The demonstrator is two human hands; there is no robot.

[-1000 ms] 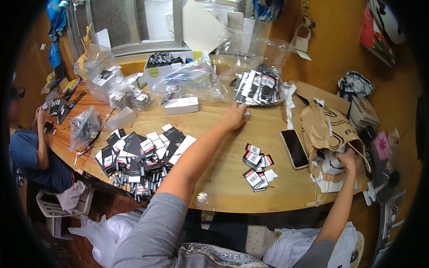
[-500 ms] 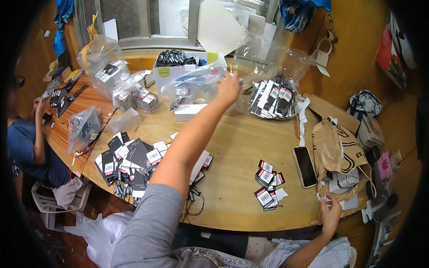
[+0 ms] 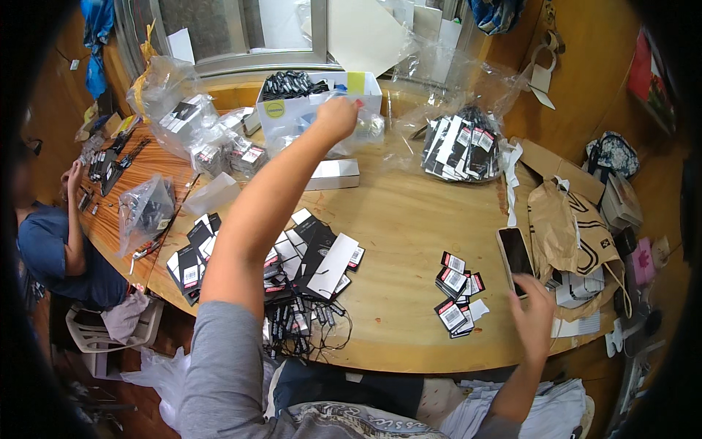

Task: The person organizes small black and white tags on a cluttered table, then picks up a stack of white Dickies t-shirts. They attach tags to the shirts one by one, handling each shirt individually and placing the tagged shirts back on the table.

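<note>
My left hand reaches far across the round wooden table. Its fingers are closed on a crumpled clear plastic bag in front of a white box filled with black cords. My right hand hovers with fingers spread over the table's near right edge, holding nothing. It is just right of a small pile of black-and-white hang tags and below a black phone. A large heap of black tags and white cards lies under my left forearm.
An open clear bag of tags sits at the back right, a long white box mid-table, brown paper bags on the right. More bagged tags are at the back left. A person in a blue shirt sits at the left.
My left hand moved from the table's middle out to the clear bag by the white box. My right hand left the paper bags and came in beside the small tag pile.
</note>
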